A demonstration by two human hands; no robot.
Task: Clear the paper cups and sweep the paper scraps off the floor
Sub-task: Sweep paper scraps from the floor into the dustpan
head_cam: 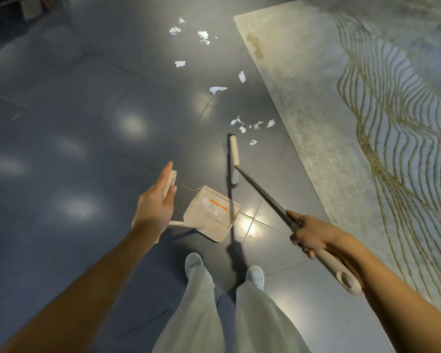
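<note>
Scraps of torn white paper [218,89] scattered on dark tiled floor [87,154] beyond head of beige, dark-poled broom [234,161]; right hand [308,238] fingers curled round pole; left hand [154,207] fingers straight, thumb pinching handle of beige plastic dustpan [211,215]

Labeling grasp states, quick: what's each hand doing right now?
Left hand: holding the dustpan handle, pinched between thumb and fingers.
Right hand: closed round the broom handle.
</note>
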